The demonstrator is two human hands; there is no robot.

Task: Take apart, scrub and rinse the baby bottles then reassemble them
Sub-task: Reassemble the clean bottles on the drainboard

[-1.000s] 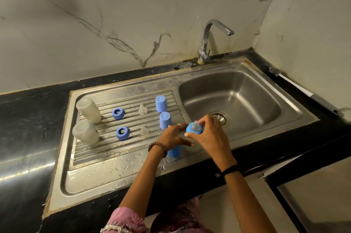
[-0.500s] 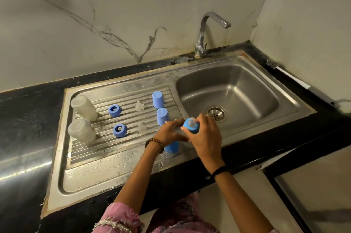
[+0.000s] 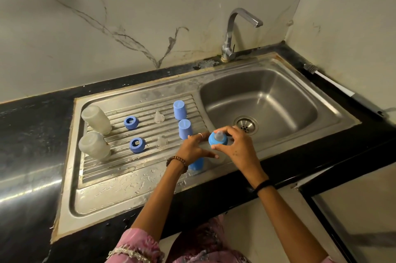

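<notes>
A baby bottle stands at the sink's front rim, its clear body mostly hidden by my hands. My right hand [image 3: 237,147] curls round its blue collar [image 3: 217,139] with the clear teat on top. My left hand [image 3: 194,148] grips the bottle body just below. A blue cap [image 3: 197,164] stands behind my left wrist. On the ribbed drainboard [image 3: 120,162] lie two clear bottle bodies [image 3: 96,119] [image 3: 93,145] upside down, two blue collars [image 3: 131,122] [image 3: 137,145], two clear teats [image 3: 159,117] [image 3: 161,142] and two more blue caps [image 3: 179,109] [image 3: 185,129].
The steel basin [image 3: 278,100] with its drain [image 3: 246,124] lies to the right, the tap [image 3: 230,35] behind it. A bottle brush [image 3: 342,89] rests on the black counter by the right wall. Water drops cover the drainboard's front.
Both hands stay on the bottle and its collar; my right hand's fingers have shifted round the collar. The view has tilted down a little.
</notes>
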